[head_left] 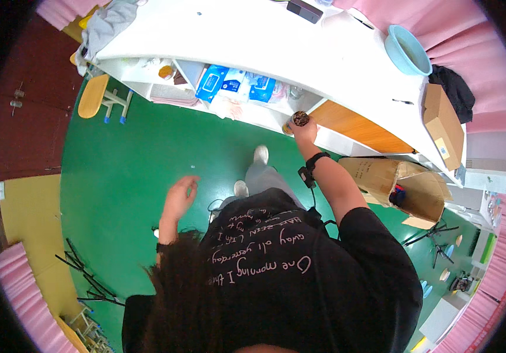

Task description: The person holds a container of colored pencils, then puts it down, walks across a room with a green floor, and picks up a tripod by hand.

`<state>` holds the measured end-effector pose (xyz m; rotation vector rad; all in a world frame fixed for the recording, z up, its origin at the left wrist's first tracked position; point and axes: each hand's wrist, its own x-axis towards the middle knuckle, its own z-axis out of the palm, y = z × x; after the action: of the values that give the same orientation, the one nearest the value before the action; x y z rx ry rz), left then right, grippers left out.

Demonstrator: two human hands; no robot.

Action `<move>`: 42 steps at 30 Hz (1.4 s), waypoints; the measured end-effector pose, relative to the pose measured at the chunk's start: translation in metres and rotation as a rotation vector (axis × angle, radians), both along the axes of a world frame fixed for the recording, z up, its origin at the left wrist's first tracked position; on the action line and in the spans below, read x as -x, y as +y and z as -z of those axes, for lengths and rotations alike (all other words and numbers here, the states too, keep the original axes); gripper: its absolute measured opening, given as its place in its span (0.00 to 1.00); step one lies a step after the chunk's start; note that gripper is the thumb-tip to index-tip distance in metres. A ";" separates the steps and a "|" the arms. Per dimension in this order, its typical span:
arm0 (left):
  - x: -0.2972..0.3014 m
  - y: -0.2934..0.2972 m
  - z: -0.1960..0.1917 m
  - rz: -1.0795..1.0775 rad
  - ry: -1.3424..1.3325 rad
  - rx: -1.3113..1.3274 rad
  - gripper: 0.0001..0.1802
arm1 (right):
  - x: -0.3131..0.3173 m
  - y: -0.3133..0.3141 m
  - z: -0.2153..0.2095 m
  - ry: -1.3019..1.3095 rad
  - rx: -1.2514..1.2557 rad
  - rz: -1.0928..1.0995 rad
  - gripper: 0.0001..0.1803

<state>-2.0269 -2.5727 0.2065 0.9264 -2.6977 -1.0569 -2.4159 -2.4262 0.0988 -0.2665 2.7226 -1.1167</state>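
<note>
My right hand (306, 132) is wrapped round a small round jar (301, 118) with a dark brown, speckled top, at the front edge of the white cabinet's open shelf. What is in the jar is too small to make out. Beside it, partly hidden by the hand, is a yellowish surface that could be its side or another container. My left hand (180, 195) hangs over the green floor, away from the cabinet, its fingers loosely bent and apart with nothing in them.
Blue-and-white wipes packs (211, 82) fill the shelf left of the jar. An orange-brown panel (361, 126) covers the right section. An open cardboard box (376, 176) stands at the right. A wooden-topped stool (94, 96) is at the left. A blue basin (407, 52) rests on top.
</note>
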 end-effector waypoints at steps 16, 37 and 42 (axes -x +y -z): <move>0.178 -0.109 -0.002 0.141 -0.275 -0.162 0.13 | 0.140 -0.089 0.135 -0.252 -0.284 -0.199 0.23; 0.287 -0.183 0.015 0.716 -0.251 0.060 0.13 | 0.115 -0.068 0.100 -0.424 -0.268 0.036 0.19; 0.312 -0.218 0.044 0.912 -0.249 -0.097 0.12 | 0.069 -0.015 0.091 -0.501 -0.027 -0.018 0.23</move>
<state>-2.3394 -2.7903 0.1622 -0.2750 -3.3710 -1.2416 -2.4848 -2.4409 0.0082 -0.0021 2.2831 -0.9812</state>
